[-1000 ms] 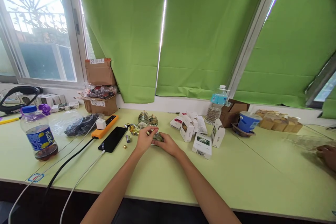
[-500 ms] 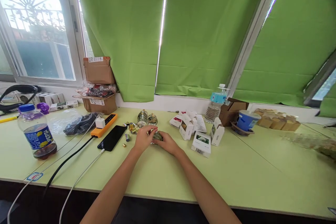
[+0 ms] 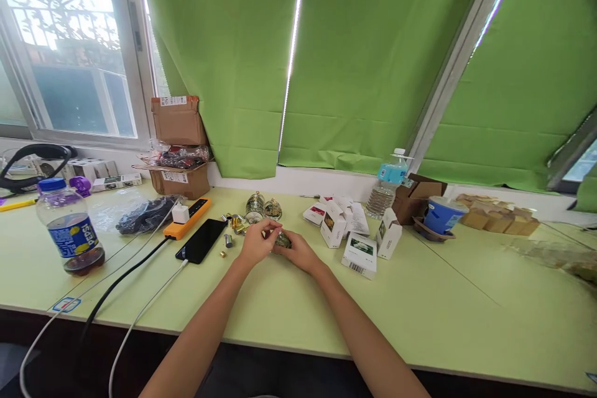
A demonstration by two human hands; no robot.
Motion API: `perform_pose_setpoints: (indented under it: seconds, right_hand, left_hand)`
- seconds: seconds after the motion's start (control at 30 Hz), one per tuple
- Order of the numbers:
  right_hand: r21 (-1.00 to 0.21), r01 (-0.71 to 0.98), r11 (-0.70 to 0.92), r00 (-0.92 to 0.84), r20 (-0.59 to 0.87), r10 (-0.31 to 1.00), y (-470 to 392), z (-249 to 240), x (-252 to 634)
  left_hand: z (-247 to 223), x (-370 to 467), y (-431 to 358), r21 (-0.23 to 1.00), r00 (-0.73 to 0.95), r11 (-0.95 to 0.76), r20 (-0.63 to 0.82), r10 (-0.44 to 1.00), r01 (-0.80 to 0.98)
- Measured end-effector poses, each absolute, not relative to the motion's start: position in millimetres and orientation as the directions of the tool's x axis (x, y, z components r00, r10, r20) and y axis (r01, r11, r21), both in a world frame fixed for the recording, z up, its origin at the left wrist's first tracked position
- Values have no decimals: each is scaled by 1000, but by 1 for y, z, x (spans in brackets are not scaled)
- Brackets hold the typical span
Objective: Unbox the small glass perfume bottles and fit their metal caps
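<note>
In the middle of the green table my right hand (image 3: 300, 253) is wrapped round a small dark, patterned round object (image 3: 282, 240). Its fingers curve over the right side of the object. My left hand (image 3: 255, 244) touches the left side, thumb and fingertips pinched together; what lies between them is too small to make out. Just behind the hands stand two ornate round jars (image 3: 254, 206) with glassy, patterned sides. Left of them lie several gold and silver small cylinders (image 3: 237, 224), with a dark one (image 3: 228, 240) and a tiny gold piece (image 3: 222, 254) nearer.
A black phone (image 3: 200, 241), an orange power strip (image 3: 187, 219), cables and a Pepsi bottle (image 3: 71, 230) are on the left. Several white boxes (image 3: 359, 254), a water bottle (image 3: 386, 186) and a blue cup (image 3: 441, 216) stand on the right.
The view has shifted slightly, so the scene sits a little further right. My hands keep nearly the same hold at the round object.
</note>
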State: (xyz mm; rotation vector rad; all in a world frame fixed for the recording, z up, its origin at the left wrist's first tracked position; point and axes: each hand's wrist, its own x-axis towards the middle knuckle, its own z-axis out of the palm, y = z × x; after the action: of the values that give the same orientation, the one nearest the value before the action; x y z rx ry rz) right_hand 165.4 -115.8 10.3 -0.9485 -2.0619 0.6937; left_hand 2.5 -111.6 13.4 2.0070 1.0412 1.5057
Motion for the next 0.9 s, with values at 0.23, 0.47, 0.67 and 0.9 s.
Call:
perform_pose_setpoints:
  seconds: [0.23, 0.47, 0.67, 0.9]
  right_hand:
    - [-744, 382, 548, -418, 390, 821, -116, 10, 164]
    - [-766, 391, 511, -410, 352, 841, -120, 12, 164]
    - [-761, 384, 522, -418, 360, 834, -118, 12, 165]
    - [-746, 391, 540, -426, 373, 824, -117, 11, 165]
  left_hand:
    - [10, 5, -107, 713, 88, -615, 627, 774, 337]
    - [8, 2, -104, 711, 118, -612, 614, 780, 347]
    - [11, 0, -103, 690, 150, -616, 611, 777, 380]
    - [16, -1, -107, 615, 167, -616, 628, 760, 492]
